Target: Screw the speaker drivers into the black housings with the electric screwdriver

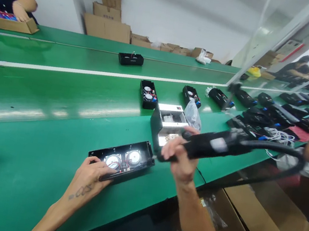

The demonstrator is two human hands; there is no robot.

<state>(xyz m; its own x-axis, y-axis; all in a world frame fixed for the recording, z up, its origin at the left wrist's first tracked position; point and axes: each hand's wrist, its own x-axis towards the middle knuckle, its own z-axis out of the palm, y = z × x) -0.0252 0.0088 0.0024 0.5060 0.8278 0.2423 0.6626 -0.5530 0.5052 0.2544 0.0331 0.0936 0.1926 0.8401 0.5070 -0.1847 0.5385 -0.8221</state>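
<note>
On the green bench, a black speaker housing lies open side up, with two round speakers and thin wires inside. My left hand grips its near left end, thumb and fingers closed on the wall. In my right hand is a black electric screwdriver, held nearly level with a thick cable running off to the right. Its tip is close to the right end of the housing; whether they touch I cannot tell. Just behind my right hand stands a parts box with metal pieces in its compartments.
More housings sit on the conveyor beyond, and many are piled at the right near a white cable. A clear plastic bag lies by the parts box. Open cartons stand below the bench edge. Co-workers sit at far left and right.
</note>
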